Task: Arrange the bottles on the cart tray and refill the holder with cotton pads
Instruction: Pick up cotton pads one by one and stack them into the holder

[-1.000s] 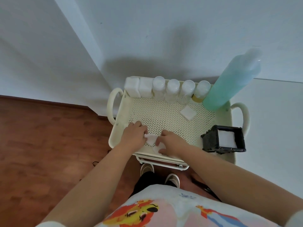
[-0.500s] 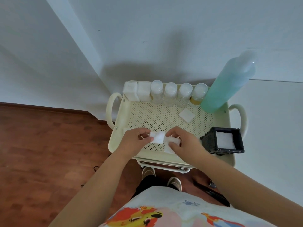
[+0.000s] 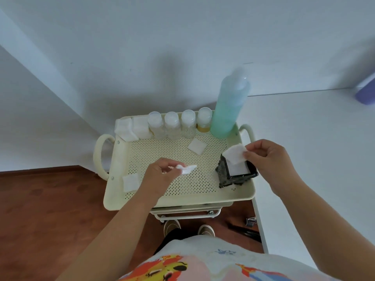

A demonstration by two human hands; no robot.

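Note:
A cream perforated cart tray (image 3: pixel 182 191) carries a back row of several small clear bottles (image 3: pixel 172 124) and a tall green bottle (image 3: pixel 229 110). A black square holder (image 3: pixel 236 177) with white pads inside stands at the tray's right front. My right hand (image 3: pixel 265 159) pinches a white cotton pad (image 3: pixel 235 154) just above the holder's opening. My left hand (image 3: pixel 160 177) grips another cotton pad (image 3: pixel 186 169) over the tray's middle. Loose pads lie on the tray at the left front (image 3: pixel 129 181) and near the bottles (image 3: pixel 196 146).
Two stacks of cotton pads (image 3: pixel 132 128) sit at the tray's back left corner. A white table (image 3: pixel 314 159) borders the cart on the right, with a purple object (image 3: pixel 366 94) at its far edge. White walls stand behind; wooden floor (image 3: pixel 50 209) lies to the left.
My hands have separated, each with a pad. The right hand carried its pad rightward to the holder; the left stays mid-tray. A pad at the tray's left front is uncovered.

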